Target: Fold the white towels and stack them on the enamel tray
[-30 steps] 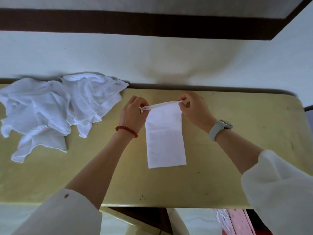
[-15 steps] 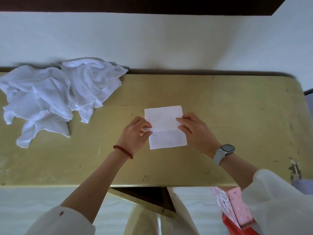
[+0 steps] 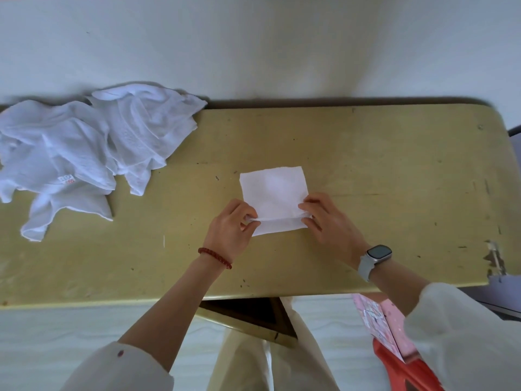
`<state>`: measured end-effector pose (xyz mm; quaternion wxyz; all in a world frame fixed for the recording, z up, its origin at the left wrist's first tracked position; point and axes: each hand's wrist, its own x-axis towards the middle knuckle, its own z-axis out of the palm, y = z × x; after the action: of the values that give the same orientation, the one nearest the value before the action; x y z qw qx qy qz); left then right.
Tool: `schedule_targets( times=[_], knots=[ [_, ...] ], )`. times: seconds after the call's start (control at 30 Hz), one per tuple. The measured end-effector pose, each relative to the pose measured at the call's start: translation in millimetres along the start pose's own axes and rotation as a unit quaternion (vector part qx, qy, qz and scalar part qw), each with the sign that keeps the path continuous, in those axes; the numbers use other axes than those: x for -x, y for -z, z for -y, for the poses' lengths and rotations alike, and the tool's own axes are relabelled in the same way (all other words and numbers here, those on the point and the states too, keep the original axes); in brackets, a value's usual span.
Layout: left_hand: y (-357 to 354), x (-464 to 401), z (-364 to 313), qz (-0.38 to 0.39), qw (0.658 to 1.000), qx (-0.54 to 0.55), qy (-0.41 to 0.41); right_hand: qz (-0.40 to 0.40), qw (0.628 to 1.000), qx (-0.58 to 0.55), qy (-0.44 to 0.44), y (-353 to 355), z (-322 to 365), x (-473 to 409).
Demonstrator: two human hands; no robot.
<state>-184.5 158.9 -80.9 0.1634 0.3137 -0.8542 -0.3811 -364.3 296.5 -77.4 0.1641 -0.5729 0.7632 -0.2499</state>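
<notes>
While a heap of unfolded white towels (image 3: 84, 153) lies at the table's (image 3: 380, 153) left end, left hand (image 3: 229, 231) pinching the folded towel's (image 3: 275, 197) near-left edge, towel flat mid-table between both hands, right hand (image 3: 329, 227) pinching its near-right edge.

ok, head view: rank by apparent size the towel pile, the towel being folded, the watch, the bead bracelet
1. Pile of unfolded white towels, by far.
2. Folded white towel pinched by both hands.
3. Smartwatch and red bead bracelet: similar extent, watch bulkier; not worth ranking.
</notes>
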Motion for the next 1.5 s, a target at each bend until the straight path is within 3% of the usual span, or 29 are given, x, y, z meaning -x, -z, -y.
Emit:
schedule_targets(
  times=[0.37,0.9,1.17,1.33,1.5],
  knots=[
    [-1,13,7,0.006,0.987,-0.118,-0.109,-0.018,0.999,0.020,0.042,-2,-4,4],
    [-12,21,18,-0.019,0.983,-0.139,-0.122,-0.009,0.994,0.083,0.077,-13,-16,15],
    [-5,21,14,-0.035,0.957,-0.231,-0.172,-0.038,0.982,0.158,0.097,-8,-10,23],
    [-10,1,0,-0.060,0.953,-0.273,-0.120,-0.082,0.978,0.183,0.064,-9,15,-15],
    [-26,-22,-11,0.090,0.940,-0.328,0.011,0.029,0.963,0.267,0.021,-32,28,-50]
  ],
)
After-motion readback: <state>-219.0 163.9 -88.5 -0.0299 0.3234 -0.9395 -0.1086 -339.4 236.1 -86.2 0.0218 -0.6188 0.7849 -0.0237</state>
